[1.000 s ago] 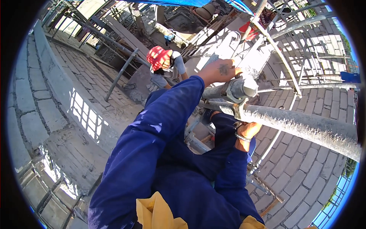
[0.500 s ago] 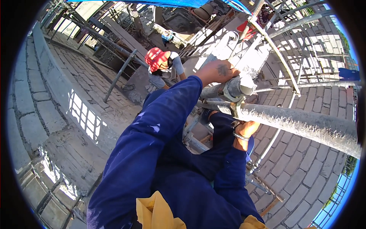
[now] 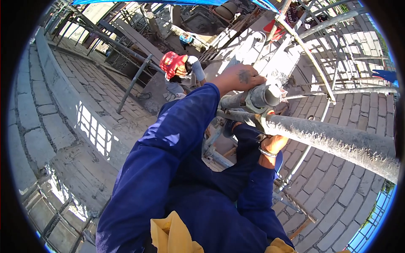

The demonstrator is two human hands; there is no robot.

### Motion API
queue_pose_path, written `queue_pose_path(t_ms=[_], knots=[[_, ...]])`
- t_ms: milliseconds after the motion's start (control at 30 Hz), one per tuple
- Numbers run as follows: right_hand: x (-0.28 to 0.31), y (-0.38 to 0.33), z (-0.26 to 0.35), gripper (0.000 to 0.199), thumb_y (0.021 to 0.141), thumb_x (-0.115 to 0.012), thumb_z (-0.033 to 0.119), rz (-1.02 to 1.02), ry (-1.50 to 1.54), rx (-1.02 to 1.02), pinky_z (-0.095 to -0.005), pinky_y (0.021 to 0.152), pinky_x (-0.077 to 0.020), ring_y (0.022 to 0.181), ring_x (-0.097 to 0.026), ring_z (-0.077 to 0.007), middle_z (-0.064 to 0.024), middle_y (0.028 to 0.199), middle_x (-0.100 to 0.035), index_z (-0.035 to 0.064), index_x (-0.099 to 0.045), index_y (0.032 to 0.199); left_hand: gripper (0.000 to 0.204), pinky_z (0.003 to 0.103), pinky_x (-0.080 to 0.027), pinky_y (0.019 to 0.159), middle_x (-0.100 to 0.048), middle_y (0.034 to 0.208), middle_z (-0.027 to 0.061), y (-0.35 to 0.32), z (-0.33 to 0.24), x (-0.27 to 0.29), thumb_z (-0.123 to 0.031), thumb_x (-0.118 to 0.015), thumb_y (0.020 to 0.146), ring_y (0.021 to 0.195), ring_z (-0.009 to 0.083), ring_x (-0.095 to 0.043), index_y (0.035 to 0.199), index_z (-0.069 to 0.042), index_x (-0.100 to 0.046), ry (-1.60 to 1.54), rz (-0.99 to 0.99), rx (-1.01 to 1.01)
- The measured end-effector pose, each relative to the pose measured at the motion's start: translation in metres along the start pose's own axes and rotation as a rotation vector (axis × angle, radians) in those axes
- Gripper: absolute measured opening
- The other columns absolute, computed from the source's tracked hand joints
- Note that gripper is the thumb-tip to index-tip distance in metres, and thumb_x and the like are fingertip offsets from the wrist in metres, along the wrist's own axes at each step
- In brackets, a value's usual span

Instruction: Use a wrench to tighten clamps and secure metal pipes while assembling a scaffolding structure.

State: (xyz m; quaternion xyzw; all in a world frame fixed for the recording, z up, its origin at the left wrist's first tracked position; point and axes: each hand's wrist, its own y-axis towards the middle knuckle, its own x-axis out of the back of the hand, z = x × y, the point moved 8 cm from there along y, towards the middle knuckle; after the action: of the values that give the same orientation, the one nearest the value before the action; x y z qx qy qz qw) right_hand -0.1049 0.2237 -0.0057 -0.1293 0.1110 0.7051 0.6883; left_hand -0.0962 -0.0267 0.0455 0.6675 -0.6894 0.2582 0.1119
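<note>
My left hand is closed, with its fingers curled over the end of a grey scaffold pipe; their undersides are hidden. A metal scaffold coupler clasps this pipe. Just below runs a long, mortar-crusted pipe toward the right edge. Under that long pipe is my right hand, wearing a bracelet at the wrist. Its fingers bend up behind the pipe and are mostly hidden; what they grip cannot be made out. A small orange patch, perhaps a fingertip, shows above the pipe beside the coupler.
A person in a red hat crouches below, ahead and left. Block walls stand at left and right. Scaffold poles cross at upper right. Rebar lies at lower left, and a blue tarp hangs above.
The long pipe's right end sits slightly lower. An orange patch has appeared above it beside the coupler. Both hands stay nearly in place, and the person in the red hat has shifted slightly.
</note>
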Motion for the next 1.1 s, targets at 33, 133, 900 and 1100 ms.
queue_pose_path(t_ms=[33, 133, 900, 1100], knots=[[0.001, 0.000, 0.001, 0.032, 0.086, -0.049, 0.034, -0.027, 0.030, -0.007, -0.0191, 0.041, -0.0396, 0.057, -0.058, -0.0121, -0.0080, 0.081, -0.061, 0.0030, -0.055, 0.094, 0.044, 0.038, -0.043, 0.072, -0.060, 0.089, 0.0185, 0.000, -0.003, 0.001, -0.042, -0.045, 0.083, 0.084, 0.0338, -0.056, 0.090, -0.002, -0.061, -0.024, -0.015, -0.026], [-0.015, -0.002, 0.007, 0.036, 0.088, -0.044, 0.027, 0.194, 0.044, -0.070, -0.0329, 0.074, -0.0483, 0.082, -0.058, -0.0224, -0.0144, 0.092, -0.057, -0.0058, -0.050, 0.102, 0.043, 0.039, -0.043, 0.073, -0.060, 0.088, 0.0191, -0.007, -0.014, 0.005, -0.041, -0.044, 0.084, 0.084, 0.0341, -0.056, 0.091, -0.002, -0.061, -0.057, -0.048, -0.132], [0.002, 0.005, -0.003, 0.033, 0.087, -0.045, 0.025, 0.039, -0.048, -0.027, -0.0290, 0.074, -0.0415, 0.078, -0.051, -0.0184, -0.0114, 0.087, -0.055, -0.0055, -0.051, 0.099, 0.036, 0.029, -0.037, 0.062, -0.048, 0.068, 0.0047, 0.004, 0.005, -0.010, -0.035, -0.044, 0.089, 0.065, 0.0133, -0.045, 0.077, -0.001, -0.050, -0.333, -0.029, -0.288], [-0.002, 0.003, 0.006, 0.034, 0.085, -0.046, 0.024, 0.044, -0.159, 0.015, -0.0286, 0.076, -0.0415, 0.080, -0.053, -0.0191, -0.0130, 0.087, -0.056, -0.0084, -0.053, 0.093, 0.040, 0.031, -0.039, 0.063, -0.052, 0.069, 0.0073, 0.003, 0.012, 0.000, -0.037, -0.041, 0.088, 0.065, 0.0218, -0.048, 0.075, -0.002, -0.055, -0.344, -0.131, -0.080]])
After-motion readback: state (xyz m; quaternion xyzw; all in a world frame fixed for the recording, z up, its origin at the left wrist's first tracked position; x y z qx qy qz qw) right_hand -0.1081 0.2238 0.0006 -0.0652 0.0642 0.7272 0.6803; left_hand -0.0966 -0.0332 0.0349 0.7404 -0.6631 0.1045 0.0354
